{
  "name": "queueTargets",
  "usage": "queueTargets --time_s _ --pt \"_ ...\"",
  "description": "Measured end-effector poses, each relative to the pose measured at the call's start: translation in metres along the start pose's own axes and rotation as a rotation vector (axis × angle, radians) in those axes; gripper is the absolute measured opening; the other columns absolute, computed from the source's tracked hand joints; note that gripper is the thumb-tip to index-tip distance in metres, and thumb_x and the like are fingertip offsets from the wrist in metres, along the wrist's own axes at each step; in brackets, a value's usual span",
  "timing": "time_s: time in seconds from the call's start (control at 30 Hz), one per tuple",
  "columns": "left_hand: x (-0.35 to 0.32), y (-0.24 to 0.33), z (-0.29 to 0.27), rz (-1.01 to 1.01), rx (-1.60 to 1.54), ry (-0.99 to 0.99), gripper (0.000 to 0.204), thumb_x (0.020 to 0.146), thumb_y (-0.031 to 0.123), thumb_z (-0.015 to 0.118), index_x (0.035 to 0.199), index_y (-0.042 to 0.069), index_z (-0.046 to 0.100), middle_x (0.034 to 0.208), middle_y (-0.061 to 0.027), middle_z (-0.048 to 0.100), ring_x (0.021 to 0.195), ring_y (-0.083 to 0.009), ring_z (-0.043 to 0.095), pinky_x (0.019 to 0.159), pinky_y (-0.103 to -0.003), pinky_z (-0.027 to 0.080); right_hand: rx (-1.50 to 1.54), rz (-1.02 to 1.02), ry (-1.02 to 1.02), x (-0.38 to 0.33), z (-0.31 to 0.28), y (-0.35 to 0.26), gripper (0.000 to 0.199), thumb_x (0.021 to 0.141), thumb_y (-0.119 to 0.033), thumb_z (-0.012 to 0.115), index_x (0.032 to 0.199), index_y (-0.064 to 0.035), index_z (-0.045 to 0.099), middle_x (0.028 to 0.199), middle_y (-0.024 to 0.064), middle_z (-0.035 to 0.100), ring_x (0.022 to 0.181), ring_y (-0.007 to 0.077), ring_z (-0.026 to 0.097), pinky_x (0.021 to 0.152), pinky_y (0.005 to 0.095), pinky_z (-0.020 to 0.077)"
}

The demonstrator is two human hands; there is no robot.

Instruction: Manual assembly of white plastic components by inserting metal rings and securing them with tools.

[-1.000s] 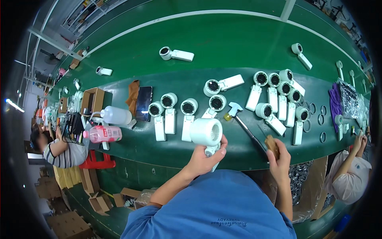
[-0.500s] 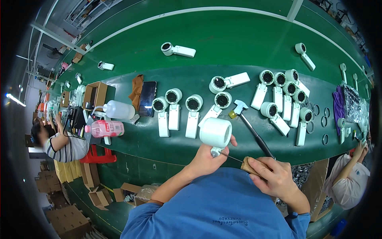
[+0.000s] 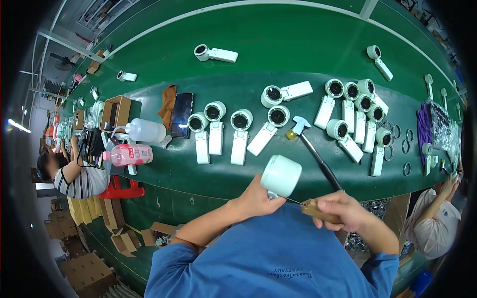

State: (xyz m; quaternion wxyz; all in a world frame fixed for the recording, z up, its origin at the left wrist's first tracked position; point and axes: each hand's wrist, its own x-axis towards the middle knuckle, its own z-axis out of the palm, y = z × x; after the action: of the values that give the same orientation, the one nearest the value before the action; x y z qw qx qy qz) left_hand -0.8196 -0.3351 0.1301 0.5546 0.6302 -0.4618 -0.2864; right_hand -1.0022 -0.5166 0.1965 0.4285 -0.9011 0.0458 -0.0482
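Fan has tilted; hands closed around it and wooden-handled tool beside green bench.

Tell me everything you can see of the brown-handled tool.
The brown-handled tool has a chunky handle that looks wooden and a thin, metallic-looking shaft. The right hand grips the handle, leaving its left end exposed. Held in mid-air, the tool points left and slightly up, toward the joint beneath the pale device's round head in the left hand. Tip contact is unclear.
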Motion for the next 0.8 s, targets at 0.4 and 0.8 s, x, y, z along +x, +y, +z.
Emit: queueTargets --time_s 0.4,0.8 --pt "0.012 -0.005 0.008 -0.252 -0.013 -0.015 0.013 0.078 0.007 0.066 0.09 0.003 0.061 0.077 -0.0134 0.062 0.067 -0.031 0.06 0.062 -0.039 0.049 -0.313 -0.24 0.274 -0.005 0.017 0.017 0.047 0.079 -0.012 0.082 0.123 -0.0041 0.068 0.084 0.0114 0.068 0.057 0.0196 0.061 0.05 0.0278 0.0469" --pt "0.002 0.012 0.002 -0.125 0.061 -0.04 0.02 0.079 0.008 0.068 0.098 0.004 0.066 0.082 -0.0169 0.066 0.073 -0.038 0.064 0.065 -0.041 0.052 0.087 0.034 0.095 -0.008 0.008 0.016 0.039 0.087 -0.017 0.076 0.122 -0.001 0.069 0.075 0.0096 0.067 0.049 0.0166 0.057 0.045 0.0273 0.0443"
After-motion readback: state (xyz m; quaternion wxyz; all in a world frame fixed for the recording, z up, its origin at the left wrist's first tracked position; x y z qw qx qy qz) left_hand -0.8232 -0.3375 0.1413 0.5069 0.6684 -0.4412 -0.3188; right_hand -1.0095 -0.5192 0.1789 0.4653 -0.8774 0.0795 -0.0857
